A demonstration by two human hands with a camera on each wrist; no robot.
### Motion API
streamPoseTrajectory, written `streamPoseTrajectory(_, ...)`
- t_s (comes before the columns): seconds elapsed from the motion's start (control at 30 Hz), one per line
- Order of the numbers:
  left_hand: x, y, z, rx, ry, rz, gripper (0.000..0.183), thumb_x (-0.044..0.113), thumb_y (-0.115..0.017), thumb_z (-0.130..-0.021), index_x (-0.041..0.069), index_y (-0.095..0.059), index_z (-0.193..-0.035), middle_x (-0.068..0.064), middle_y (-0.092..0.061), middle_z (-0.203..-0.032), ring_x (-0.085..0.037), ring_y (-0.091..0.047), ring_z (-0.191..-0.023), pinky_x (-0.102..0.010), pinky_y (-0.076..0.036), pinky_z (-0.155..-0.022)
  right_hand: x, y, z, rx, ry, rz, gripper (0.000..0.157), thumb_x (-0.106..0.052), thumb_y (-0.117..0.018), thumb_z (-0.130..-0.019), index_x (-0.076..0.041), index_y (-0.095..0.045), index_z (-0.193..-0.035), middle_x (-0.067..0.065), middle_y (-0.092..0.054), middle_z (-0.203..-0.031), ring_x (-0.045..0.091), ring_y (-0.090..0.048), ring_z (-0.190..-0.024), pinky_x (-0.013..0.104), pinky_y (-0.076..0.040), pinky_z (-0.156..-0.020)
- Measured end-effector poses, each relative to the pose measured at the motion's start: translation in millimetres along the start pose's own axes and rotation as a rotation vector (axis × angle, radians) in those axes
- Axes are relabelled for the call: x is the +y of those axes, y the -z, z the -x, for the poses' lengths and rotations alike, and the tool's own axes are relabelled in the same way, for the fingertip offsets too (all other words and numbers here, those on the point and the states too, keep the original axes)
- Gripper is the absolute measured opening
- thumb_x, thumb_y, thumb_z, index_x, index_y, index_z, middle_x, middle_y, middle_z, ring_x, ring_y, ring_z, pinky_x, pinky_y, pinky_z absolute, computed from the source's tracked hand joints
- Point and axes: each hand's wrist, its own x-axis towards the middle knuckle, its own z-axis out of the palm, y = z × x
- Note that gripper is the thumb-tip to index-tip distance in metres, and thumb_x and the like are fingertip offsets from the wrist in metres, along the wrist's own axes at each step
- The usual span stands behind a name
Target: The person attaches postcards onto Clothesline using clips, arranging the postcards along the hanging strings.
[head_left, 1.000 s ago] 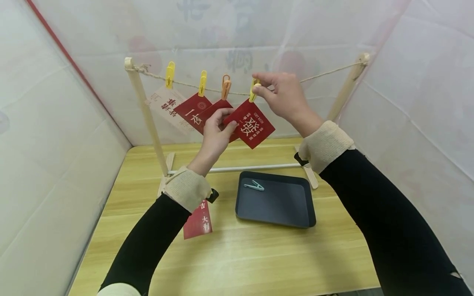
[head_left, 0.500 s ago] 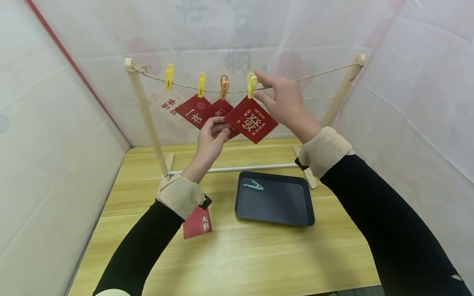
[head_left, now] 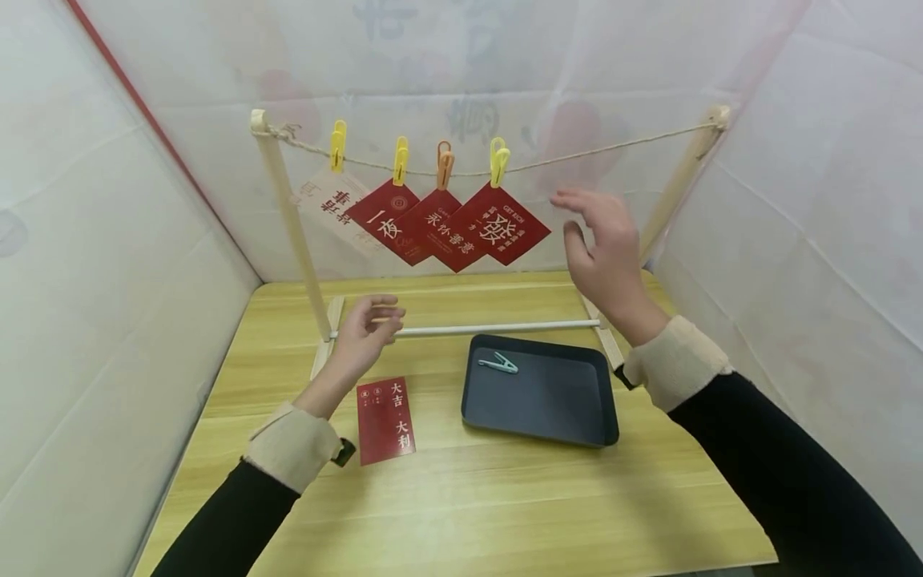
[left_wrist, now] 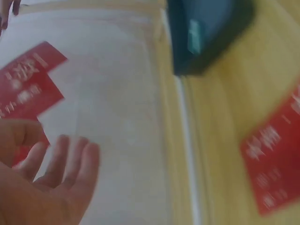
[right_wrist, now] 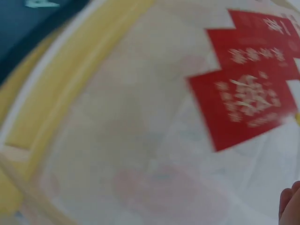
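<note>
My left hand (head_left: 360,336) is in the air above the left of the table, fingers loosely bent and holding nothing. To the right of the hanging cards, my right hand (head_left: 606,252) is also empty, its thumb and fingers apart. A square red card (head_left: 505,224) with a large gold character hangs by a corner from a yellow clothespin (head_left: 498,164) on the twine (head_left: 570,159). Left of it hang a red card (head_left: 440,232) under an orange clothespin (head_left: 445,166), another red card (head_left: 382,216) under a yellow clothespin (head_left: 401,162), and a pale card (head_left: 324,204) under a yellow clothespin (head_left: 337,147).
A red card (head_left: 382,421) lies on the wooden table (head_left: 461,513). Right of it, a dark tray (head_left: 551,401) holds one light-blue clothespin (head_left: 499,363). Wooden posts (head_left: 287,216) carry the twine, with a white bar (head_left: 497,328) low between them. White sheets surround the table.
My right hand has let go of the rightmost yellow clothespin and moved right and down. My left hand has left the red cards and come down to the left. The cards hang on their own.
</note>
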Motion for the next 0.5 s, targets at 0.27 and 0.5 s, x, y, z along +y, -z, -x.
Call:
streamPoseTrajectory(0.27,-51.3,17.1,31.6,-0.097,0.089,-0.293,0.039,0.016,-0.057,-0.101,0.005,-0.049,-0.137,-0.024,-0.056,-0.135,-0.045,-0.057,-0.119,-0.054,-0.052,-0.095,37,-13.0,87,-0.174,-0.202,-0.069,0.035,0.004,-0.056,-0.090,-0.008,-0.071,-0.119,0.008,-0.069,-0.124,0.027,-0.061,-0.109,0.043,-0.047,-0.075)
streamPoseTrajectory(0.5,-88.8,12.4,34.2,-0.120,0.076,-0.426,0.043,0.014,-0.061,-0.098,0.001,-0.050,-0.137,-0.029,-0.054,-0.136,-0.050,-0.051,-0.124,-0.060,-0.046,-0.102,47,-51.4,169,-0.465,-0.363,-0.105,0.035,-0.004,-0.066,-0.093,-0.013,-0.066,-0.126,0.007,-0.066,-0.126,0.027,-0.061,-0.109,0.045,-0.052,-0.075)
